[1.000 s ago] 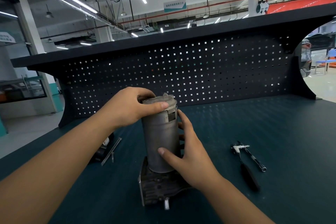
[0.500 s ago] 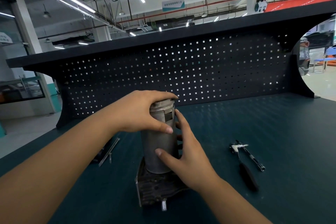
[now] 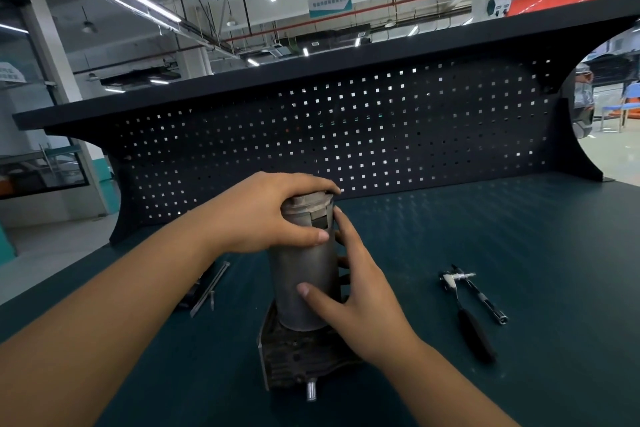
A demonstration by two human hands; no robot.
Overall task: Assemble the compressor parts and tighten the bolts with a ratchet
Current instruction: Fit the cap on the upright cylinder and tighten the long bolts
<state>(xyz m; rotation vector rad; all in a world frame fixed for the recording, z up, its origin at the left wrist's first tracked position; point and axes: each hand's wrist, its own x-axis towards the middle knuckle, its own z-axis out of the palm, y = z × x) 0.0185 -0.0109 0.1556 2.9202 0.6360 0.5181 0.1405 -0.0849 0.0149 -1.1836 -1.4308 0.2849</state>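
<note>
Compressor cylinder [image 3: 303,274], grey metal: upright on dark finned base [image 3: 298,360], mid bench top [image 3: 536,246]. Left hand [image 3: 263,215]: curled over its top end, grasping. Right hand [image 3: 360,291]: thumb and fingers wrapped round its side, grasping. Ratchet [image 3: 472,331]: lying apart, right. Long bolts [image 3: 210,289]: left of base.

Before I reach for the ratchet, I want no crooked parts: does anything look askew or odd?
Nothing stands out. The grey cylinder stands upright on the dark base, left hand gripping its cap, right hand round its side. The ratchet and long bolts lie flat on the bench.
</note>
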